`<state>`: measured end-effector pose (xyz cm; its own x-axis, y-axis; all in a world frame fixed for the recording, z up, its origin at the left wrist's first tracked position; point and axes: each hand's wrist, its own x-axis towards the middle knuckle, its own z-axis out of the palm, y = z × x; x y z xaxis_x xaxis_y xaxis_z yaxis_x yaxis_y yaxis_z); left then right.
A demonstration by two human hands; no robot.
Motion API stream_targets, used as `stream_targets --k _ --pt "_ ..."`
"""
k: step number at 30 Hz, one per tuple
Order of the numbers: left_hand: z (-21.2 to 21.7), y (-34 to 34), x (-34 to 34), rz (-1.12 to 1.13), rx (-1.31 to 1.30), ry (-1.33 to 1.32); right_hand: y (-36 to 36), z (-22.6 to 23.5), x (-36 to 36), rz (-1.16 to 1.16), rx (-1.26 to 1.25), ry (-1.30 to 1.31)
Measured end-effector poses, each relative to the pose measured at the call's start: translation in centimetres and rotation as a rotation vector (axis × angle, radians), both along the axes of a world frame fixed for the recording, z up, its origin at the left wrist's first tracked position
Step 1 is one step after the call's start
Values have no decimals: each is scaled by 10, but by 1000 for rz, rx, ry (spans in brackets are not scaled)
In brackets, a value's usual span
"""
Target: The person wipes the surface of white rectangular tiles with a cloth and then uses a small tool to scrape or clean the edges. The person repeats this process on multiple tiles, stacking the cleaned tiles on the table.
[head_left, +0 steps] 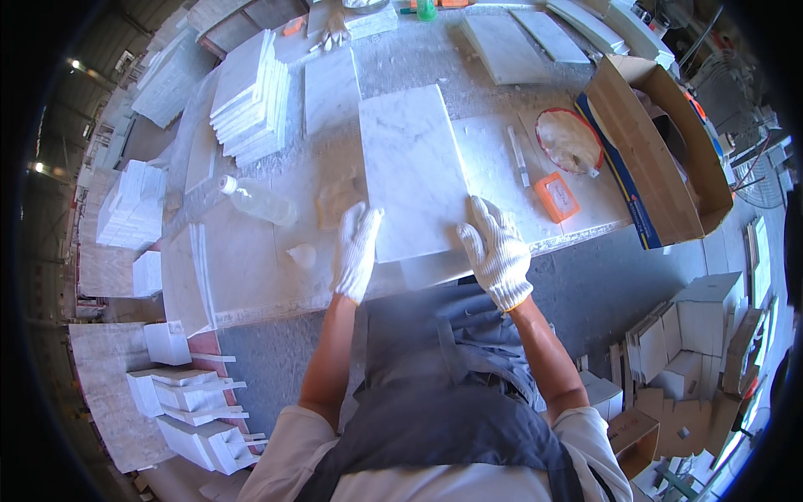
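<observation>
A white marble tile (pixel 414 167) with grey veining lies lengthwise in front of me, its near end close to the table's front edge. My left hand (pixel 357 251), in a white knitted glove, is closed at the tile's left edge near that end. Against the right edge, my gloved right hand (pixel 499 258) grips with the thumb by the tile's border and the fingers pointing forward. Whatever fingertips reach under the tile are hidden. A clear plastic bottle (pixel 259 202) lies on its side left of my left hand. Right of my right hand sits an orange block (pixel 556 197).
A stack of tiles (pixel 251 100) stands at the far left, beside a single tile (pixel 331 90). On the right are a white marker-like stick (pixel 519 156), a red-rimmed round dish (pixel 570 140) and an open cardboard box (pixel 657 155) at the table edge. More tiles (pixel 506 46) lie at the back.
</observation>
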<state>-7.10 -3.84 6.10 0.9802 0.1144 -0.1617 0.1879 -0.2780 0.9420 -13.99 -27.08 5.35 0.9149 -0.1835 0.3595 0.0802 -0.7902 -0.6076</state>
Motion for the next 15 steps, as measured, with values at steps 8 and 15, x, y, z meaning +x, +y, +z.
stream_targets --k 8,15 --pt "-6 10 19 -48 -167 53 22 13 -11 72 -116 -113" --pt "-23 11 -15 -33 -98 11 13 13 -29 87 11 -74"
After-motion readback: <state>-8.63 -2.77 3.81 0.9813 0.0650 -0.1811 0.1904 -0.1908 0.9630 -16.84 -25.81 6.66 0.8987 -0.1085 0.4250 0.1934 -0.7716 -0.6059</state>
